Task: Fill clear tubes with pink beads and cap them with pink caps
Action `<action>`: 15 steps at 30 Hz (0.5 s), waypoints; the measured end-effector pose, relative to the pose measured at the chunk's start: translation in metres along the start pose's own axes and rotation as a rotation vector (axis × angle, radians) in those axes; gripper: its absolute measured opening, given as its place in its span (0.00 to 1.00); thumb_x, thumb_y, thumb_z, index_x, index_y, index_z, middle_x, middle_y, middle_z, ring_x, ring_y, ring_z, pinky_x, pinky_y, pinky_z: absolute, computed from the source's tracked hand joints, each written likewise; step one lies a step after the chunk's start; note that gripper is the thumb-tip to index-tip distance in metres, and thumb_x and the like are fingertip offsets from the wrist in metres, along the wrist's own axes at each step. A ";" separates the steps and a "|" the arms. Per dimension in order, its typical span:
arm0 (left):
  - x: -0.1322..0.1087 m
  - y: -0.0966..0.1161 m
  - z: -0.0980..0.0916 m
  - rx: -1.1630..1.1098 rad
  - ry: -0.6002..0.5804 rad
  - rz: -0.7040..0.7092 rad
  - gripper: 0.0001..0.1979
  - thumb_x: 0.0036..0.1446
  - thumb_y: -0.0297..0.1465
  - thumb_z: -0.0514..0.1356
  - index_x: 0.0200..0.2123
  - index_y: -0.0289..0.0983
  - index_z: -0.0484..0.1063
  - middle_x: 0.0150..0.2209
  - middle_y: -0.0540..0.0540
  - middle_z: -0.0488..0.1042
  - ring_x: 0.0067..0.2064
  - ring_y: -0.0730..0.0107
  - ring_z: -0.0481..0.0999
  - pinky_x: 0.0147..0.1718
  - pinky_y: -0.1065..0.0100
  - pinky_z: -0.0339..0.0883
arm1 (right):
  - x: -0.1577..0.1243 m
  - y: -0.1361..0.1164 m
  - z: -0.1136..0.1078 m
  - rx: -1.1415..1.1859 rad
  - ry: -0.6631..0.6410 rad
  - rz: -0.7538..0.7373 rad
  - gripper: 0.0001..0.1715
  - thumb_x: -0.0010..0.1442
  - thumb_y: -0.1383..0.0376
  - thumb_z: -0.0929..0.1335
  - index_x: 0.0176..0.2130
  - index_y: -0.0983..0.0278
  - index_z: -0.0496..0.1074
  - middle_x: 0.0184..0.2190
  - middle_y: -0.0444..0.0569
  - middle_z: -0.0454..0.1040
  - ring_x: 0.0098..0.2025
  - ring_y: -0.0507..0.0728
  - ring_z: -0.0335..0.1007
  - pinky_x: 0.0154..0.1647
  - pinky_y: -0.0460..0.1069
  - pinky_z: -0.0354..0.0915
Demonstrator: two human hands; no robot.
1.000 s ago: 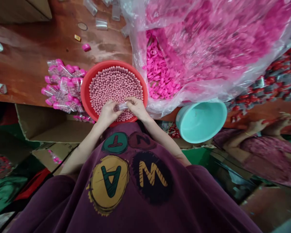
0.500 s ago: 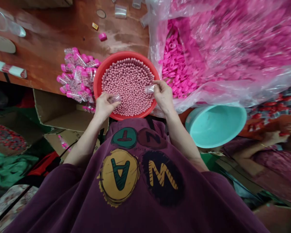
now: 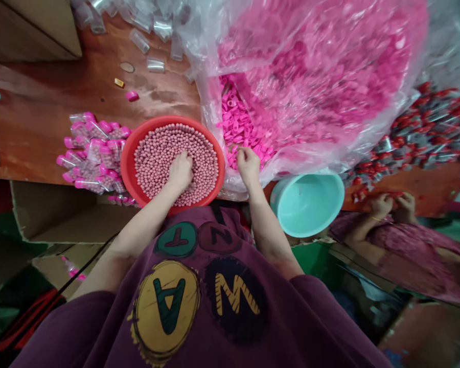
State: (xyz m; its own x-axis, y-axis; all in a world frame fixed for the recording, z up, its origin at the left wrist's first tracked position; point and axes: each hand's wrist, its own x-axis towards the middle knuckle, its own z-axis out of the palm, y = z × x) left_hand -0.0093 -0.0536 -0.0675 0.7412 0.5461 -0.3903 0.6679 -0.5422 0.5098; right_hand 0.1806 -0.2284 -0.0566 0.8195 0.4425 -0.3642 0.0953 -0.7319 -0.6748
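Note:
A red basin (image 3: 127, 162) holds many small pink beads (image 3: 157, 148). My left hand (image 3: 181, 173) is down in the beads right of their middle, fingers closed and pointing into them; whatever it grips is hidden. Just beyond the basin's right rim, my right hand (image 3: 248, 164) is closed at the near edge of the bright pink caps (image 3: 235, 115); its fingertips pinch something too small to make out. Left of the basin lies a pile of filled clear tubes with pink caps (image 3: 95, 153).
A plastic bag (image 3: 329, 76) of pink caps spreads at the back right. Clear cups (image 3: 155, 65) lie at the back. A turquoise bowl (image 3: 310, 204) stands at the right front. Another person's hands (image 3: 393, 204) work near red-capped pieces (image 3: 425, 128). An open cardboard box (image 3: 61, 214) is at left.
The view has shifted right. My left hand has moved from the basin's left side into the beads. My right hand has left the basin for the caps; the clear tubes are no longer visible in my hands.

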 end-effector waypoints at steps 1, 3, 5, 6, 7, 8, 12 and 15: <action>0.001 0.006 0.005 0.002 -0.012 0.001 0.11 0.58 0.18 0.55 0.34 0.40 0.72 0.52 0.32 0.80 0.56 0.43 0.79 0.60 0.48 0.75 | 0.017 0.008 -0.005 -0.050 0.058 0.052 0.23 0.73 0.64 0.62 0.53 0.68 0.82 0.51 0.65 0.87 0.53 0.67 0.84 0.65 0.64 0.75; 0.002 0.014 0.010 -0.015 -0.029 0.010 0.11 0.58 0.18 0.57 0.35 0.40 0.73 0.53 0.33 0.79 0.55 0.44 0.80 0.61 0.48 0.76 | 0.047 0.017 -0.008 -0.141 0.134 0.089 0.23 0.72 0.68 0.61 0.55 0.71 0.82 0.55 0.68 0.85 0.59 0.68 0.82 0.71 0.64 0.72; 0.000 0.014 0.007 -0.090 -0.048 0.004 0.09 0.57 0.20 0.60 0.37 0.39 0.75 0.51 0.35 0.79 0.55 0.46 0.80 0.61 0.49 0.76 | 0.069 0.020 -0.002 -0.221 0.172 0.094 0.24 0.74 0.69 0.62 0.60 0.73 0.79 0.59 0.71 0.82 0.65 0.68 0.79 0.74 0.64 0.69; -0.002 0.012 0.004 -0.140 -0.049 -0.005 0.09 0.57 0.21 0.63 0.38 0.39 0.76 0.51 0.36 0.79 0.55 0.47 0.80 0.62 0.50 0.76 | 0.078 0.020 0.002 -0.260 0.177 0.104 0.24 0.75 0.68 0.62 0.62 0.73 0.78 0.61 0.72 0.81 0.67 0.69 0.78 0.75 0.65 0.68; -0.005 0.009 -0.001 -0.185 -0.038 -0.019 0.09 0.56 0.23 0.65 0.40 0.39 0.78 0.52 0.37 0.79 0.57 0.48 0.80 0.63 0.50 0.75 | 0.084 0.020 0.007 -0.297 0.176 0.121 0.25 0.76 0.66 0.64 0.64 0.74 0.76 0.62 0.73 0.79 0.67 0.70 0.77 0.75 0.67 0.69; -0.008 0.006 -0.007 -0.218 -0.013 -0.032 0.10 0.56 0.25 0.68 0.43 0.38 0.79 0.54 0.38 0.80 0.59 0.47 0.79 0.65 0.49 0.74 | 0.089 0.021 0.011 -0.328 0.169 0.138 0.25 0.76 0.64 0.65 0.64 0.74 0.76 0.63 0.74 0.77 0.67 0.72 0.77 0.74 0.70 0.69; -0.020 -0.005 -0.028 -0.392 0.086 -0.080 0.17 0.53 0.30 0.75 0.47 0.39 0.83 0.60 0.40 0.84 0.66 0.46 0.78 0.73 0.44 0.67 | 0.092 0.030 0.019 -0.302 0.193 0.095 0.20 0.75 0.60 0.67 0.56 0.71 0.77 0.61 0.73 0.76 0.66 0.74 0.77 0.72 0.76 0.69; -0.025 -0.007 -0.037 -0.775 0.014 -0.123 0.23 0.50 0.34 0.77 0.51 0.37 0.85 0.56 0.40 0.87 0.60 0.51 0.83 0.67 0.49 0.73 | 0.083 0.039 0.015 -0.123 0.242 -0.014 0.24 0.76 0.47 0.66 0.49 0.65 0.76 0.49 0.64 0.80 0.57 0.70 0.81 0.67 0.75 0.74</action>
State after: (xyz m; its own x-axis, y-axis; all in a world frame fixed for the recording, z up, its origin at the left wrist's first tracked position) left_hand -0.0353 -0.0401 -0.0330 0.6607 0.5843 -0.4712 0.5040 0.1199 0.8553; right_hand 0.2438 -0.2123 -0.1222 0.9276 0.3266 -0.1813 0.1632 -0.7908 -0.5899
